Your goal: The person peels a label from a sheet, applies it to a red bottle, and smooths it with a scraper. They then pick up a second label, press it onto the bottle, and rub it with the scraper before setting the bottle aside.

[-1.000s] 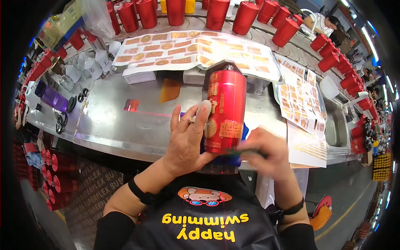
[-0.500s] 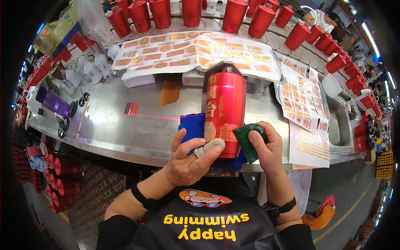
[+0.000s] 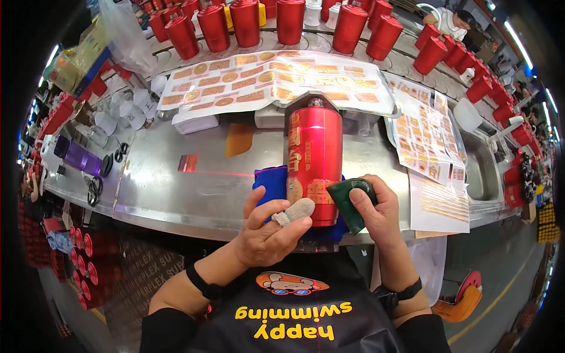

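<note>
A red cylindrical bottle (image 3: 323, 147) with gold decals lies lengthwise in front of me, its neck pointing away, in a dark holder (image 3: 312, 96). Blue cloth (image 3: 271, 181) shows at its near end. My left hand (image 3: 265, 232) is beside the bottle's lower left, fingers apart and holding nothing. One of its fingers wears a pale fabric finger cot (image 3: 295, 212), close to a round gold decal; whether it touches is unclear. My right hand (image 3: 381, 212) grips a dark green scraper (image 3: 348, 203), whose edge is against or just beside the bottle's right side.
Sheets of gold decals (image 3: 235, 82) lie behind the bottle, with more decal sheets (image 3: 426, 132) to the right near a sink (image 3: 482, 176). Red canisters (image 3: 244, 23) line a conveyor. Scissors (image 3: 93, 189) and a purple bottle (image 3: 79, 156) are at left. Another person sits far right.
The canisters on the conveyor have shifted to the right. My left finger in the cot has drawn back slightly from the bottle. The right hand keeps the scraper in nearly the same place.
</note>
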{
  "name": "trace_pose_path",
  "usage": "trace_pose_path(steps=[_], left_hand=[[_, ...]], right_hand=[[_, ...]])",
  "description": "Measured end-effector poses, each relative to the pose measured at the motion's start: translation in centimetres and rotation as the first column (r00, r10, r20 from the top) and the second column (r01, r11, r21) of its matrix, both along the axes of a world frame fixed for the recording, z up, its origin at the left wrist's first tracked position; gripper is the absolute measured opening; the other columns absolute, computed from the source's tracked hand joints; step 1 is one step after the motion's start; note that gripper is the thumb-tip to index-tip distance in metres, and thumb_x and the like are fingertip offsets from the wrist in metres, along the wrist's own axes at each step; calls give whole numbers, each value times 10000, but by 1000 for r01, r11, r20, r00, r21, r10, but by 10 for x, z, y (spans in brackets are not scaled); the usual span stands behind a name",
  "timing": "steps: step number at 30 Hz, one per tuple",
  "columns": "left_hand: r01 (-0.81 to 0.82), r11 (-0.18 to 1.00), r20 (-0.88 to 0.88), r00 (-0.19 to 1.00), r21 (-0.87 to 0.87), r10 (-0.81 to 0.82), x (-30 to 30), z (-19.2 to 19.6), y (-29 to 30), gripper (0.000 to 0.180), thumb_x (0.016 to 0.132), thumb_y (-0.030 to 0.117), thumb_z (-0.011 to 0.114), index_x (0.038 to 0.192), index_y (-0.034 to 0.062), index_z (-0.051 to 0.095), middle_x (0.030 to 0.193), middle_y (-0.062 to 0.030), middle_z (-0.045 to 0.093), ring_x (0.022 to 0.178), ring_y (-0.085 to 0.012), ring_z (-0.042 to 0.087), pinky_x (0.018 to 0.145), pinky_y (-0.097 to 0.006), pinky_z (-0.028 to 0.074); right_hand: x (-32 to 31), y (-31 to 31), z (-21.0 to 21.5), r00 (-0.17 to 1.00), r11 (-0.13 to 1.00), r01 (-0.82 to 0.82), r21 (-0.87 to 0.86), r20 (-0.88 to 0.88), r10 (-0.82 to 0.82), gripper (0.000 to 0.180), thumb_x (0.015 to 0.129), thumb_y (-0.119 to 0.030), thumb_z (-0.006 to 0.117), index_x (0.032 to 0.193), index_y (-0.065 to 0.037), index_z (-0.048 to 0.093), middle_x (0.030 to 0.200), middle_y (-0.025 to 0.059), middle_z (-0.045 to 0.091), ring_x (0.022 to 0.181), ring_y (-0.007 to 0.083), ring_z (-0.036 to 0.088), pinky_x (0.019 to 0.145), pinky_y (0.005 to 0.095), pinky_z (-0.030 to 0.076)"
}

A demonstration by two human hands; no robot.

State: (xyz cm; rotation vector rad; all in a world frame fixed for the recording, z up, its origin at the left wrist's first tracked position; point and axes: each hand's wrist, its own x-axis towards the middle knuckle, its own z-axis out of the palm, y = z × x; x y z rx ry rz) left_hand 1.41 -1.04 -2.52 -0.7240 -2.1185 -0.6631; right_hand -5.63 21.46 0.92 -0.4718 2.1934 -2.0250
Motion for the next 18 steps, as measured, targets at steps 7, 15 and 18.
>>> trace_pose_path(steps=[7, 15, 18], left_hand=[[51, 986, 43, 998, -158, -45, -24, 26, 2, 544, 711, 219, 742, 1224, 158, 573, 990, 21, 657, 1197, -237, 484, 1136, -538, 194], [-70, 997, 192, 978, -44, 77, -28, 27, 14, 926, 712, 350, 784, 1420, -29, 323, 1376, -170, 498, 1332, -372, 393, 1139, -568, 107], [-74, 996, 221, 972, -57, 85, -22, 10, 8, 976, 750, 414, 762, 1435, -70, 264, 1396, -251, 437, 1348, -417, 362, 1133, -576, 99]], right_hand=[[-30, -5, 23, 897, 955, 240, 176, -417, -149, 145, 860, -123, 687, 930, -11, 627, 732, 48, 585, 654, 118, 546, 592, 264, 433], [5, -20, 16, 991, 993, 115, -3, -63, -115, 209, 916, -187, 657, 959, 1, 576, 773, 24, 623, 695, 60, 520, 603, 232, 440], [1, -16, -15, 987, 985, 154, -81, 49, -151, 206, 929, -205, 635, 928, -8, 574, 753, 5, 591, 699, 56, 498, 612, 230, 432]])
